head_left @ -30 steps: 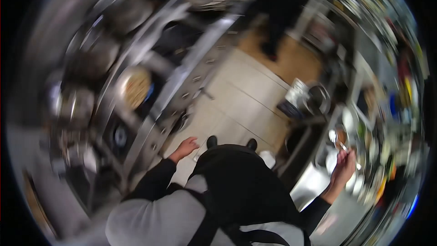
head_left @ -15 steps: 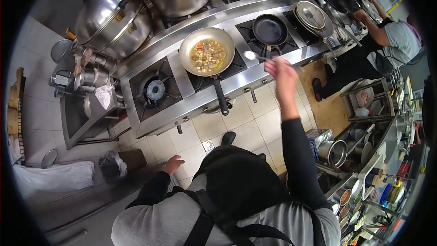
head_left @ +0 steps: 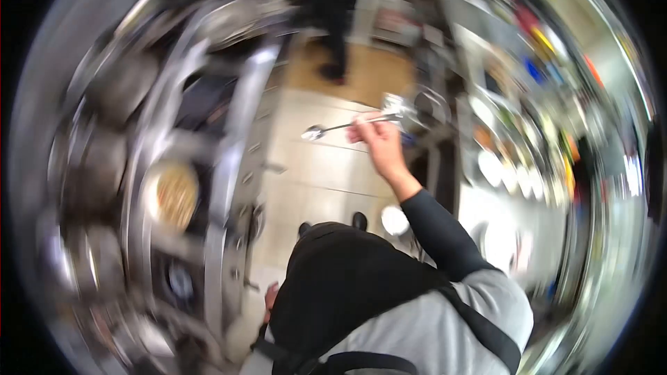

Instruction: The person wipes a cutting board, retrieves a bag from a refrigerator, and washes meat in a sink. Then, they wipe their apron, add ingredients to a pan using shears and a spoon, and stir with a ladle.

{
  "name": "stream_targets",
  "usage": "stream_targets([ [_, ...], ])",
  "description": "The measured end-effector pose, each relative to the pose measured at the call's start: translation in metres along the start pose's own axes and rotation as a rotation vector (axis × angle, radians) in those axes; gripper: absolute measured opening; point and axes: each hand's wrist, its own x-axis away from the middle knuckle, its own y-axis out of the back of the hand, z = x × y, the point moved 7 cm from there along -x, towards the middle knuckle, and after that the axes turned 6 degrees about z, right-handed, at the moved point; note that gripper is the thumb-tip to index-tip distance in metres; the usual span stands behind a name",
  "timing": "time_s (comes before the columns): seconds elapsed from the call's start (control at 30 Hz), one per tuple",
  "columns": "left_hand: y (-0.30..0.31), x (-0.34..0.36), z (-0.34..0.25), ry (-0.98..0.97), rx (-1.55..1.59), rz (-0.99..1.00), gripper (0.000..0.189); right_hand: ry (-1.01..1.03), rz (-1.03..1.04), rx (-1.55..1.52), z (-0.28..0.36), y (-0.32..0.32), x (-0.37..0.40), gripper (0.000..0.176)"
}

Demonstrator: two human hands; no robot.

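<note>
A metal spoon point(head_left: 313, 132) is gripped by my right hand point(head_left: 379, 142), its bowl pointing left over the tiled floor. The fingers close around the handle, whose far end sticks out to the right. My left hand point(head_left: 272, 297) hangs low beside the black apron, partly hidden by it, holding nothing that shows; its fingers are smeared by motion. Off to the left, a light-coloured frying pan point(head_left: 151, 193) with chopped food in it sits on the stove point(head_left: 224, 198), well away from both hands.
The stove's steel front edge runs along my left. On the right stretches a counter point(head_left: 476, 198) with several blurred containers point(head_left: 492, 167). Ahead, a person's dark-clothed legs point(head_left: 337, 24) stand by a brown floor mat point(head_left: 382, 69). A white round object point(head_left: 394, 221) shows near my right side.
My view has swung right, away from the stove, so the pan now lies at the far left. The spoon, still in my right hand, has moved from near the stove to above the aisle floor.
</note>
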Motion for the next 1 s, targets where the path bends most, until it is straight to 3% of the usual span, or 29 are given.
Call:
stream_targets([
  [0.07,0.026,-0.013,-0.012,0.044,0.091,0.048,0.056,-0.070,-0.238,-0.040,0.032,0.086,0.049,0.020],
  [0.13,0.052,-0.035,-0.056,0.023,0.034,0.100,0.056,0.031,-0.444,-0.172,0.050,0.181,0.106,0.022],
  [0.2,0.065,-0.056,-0.101,-0.011,-0.028,0.137,0.056,0.105,-0.721,-0.117,0.093,0.250,0.164,0.027],
  [0.27,0.070,-0.072,-0.137,-0.041,-0.063,0.162,0.056,0.108,-0.940,0.182,0.121,0.320,0.224,0.030],
  [0.33,0.073,-0.083,-0.167,-0.071,-0.086,0.177,0.056,0.102,-1.114,0.277,0.137,0.370,0.275,0.031],
  [0.4,0.071,-0.091,-0.196,-0.101,-0.103,0.196,0.056,-0.024,-1.222,0.308,0.137,0.405,0.307,0.032],
  [0.63,0.062,-0.088,-0.242,-0.138,-0.151,0.223,0.055,-0.125,-1.268,0.292,0.108,0.451,0.321,0.029],
  [1.0,0.061,-0.077,-0.229,-0.082,-0.178,0.208,0.055,-0.108,-1.294,0.384,0.106,0.463,0.316,0.031],
])
